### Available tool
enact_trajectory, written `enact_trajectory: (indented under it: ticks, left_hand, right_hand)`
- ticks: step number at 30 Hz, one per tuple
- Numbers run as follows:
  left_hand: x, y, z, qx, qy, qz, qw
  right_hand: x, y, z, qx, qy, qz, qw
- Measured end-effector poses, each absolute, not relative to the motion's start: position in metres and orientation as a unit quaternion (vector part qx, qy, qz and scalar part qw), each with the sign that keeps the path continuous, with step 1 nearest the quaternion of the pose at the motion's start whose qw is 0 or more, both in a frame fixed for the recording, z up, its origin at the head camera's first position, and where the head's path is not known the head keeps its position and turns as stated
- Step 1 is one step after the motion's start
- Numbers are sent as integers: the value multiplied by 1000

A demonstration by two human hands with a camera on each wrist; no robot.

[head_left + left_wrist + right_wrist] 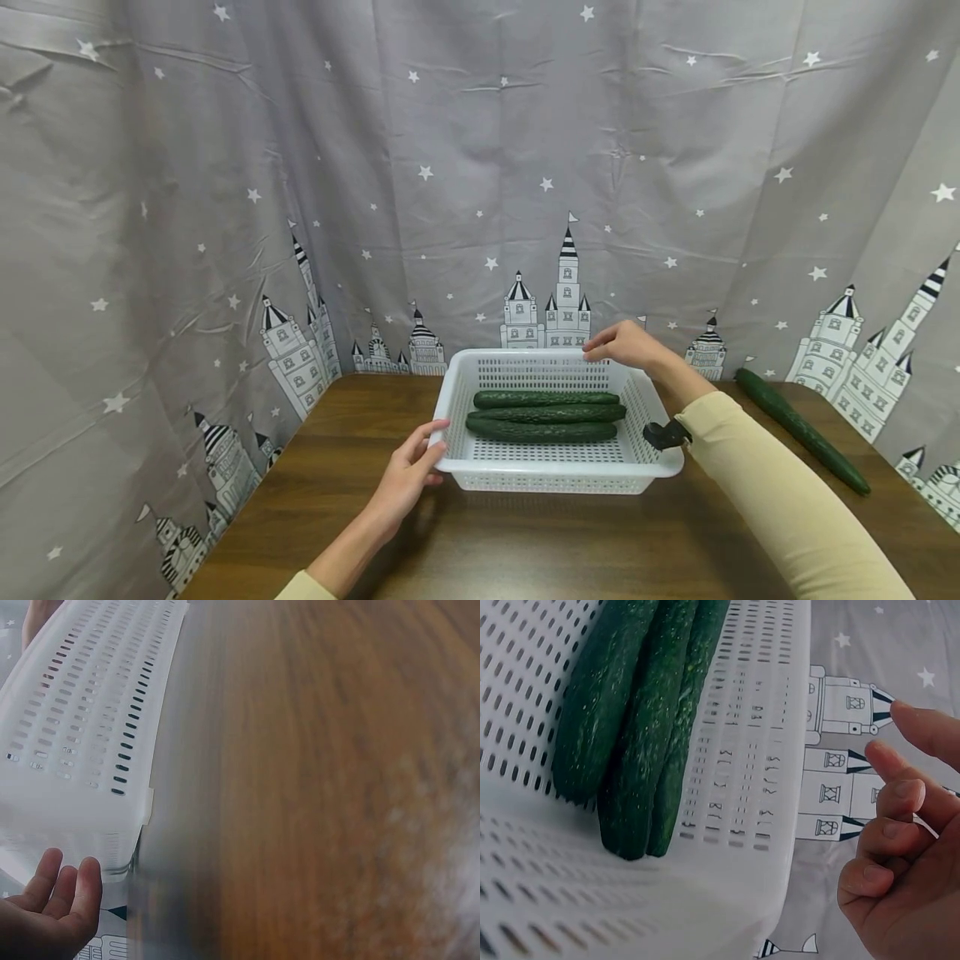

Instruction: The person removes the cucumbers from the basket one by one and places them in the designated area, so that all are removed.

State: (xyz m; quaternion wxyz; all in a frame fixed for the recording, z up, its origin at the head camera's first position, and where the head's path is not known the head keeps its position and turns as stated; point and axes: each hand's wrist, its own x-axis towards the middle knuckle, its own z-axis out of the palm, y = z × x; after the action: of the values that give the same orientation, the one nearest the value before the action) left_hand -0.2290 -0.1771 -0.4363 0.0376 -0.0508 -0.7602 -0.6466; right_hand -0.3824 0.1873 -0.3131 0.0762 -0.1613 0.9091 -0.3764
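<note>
"How were the hands?"

"Left hand (pixel 407 472) touched the basket (pixel 555 471) between them, grip unclear; cucumbers (pixel 547 415) lay inside; right hand (pixel 632 344) was loose by its far rim (pixel 517 355)."

"The step?"

"Probably positioning the basket; next move called for steadiness."

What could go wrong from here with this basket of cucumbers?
The right hand looks clear of the rim in the right wrist view, so lifting now might tip the white basket toward the left hand. The three cucumbers lie loose side by side, so a tilt could set them rolling. The right sleeve could also knock the cucumber on the table.
</note>
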Motion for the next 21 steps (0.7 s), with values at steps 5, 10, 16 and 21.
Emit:
enact_trajectory:
  ticks: [5, 10, 16, 21]
  left_hand:
    - [-231, -177, -437, -44, -755, -653, 39]
    - [-231, -176, -437, -46, -756, -652, 41]
    - [-230, -176, -436, -52, -760, -647, 41]
    - [-230, -177, -436, -46, -757, -651, 35]
  right_hand:
    - [-389, 182, -317, -153, 903, -391, 95]
    - [-397, 178, -324, -144, 899, -400, 106]
    - [-405, 174, -333, -142, 890, -414, 127]
    - [-409, 169, -340, -138, 886, -423, 134]
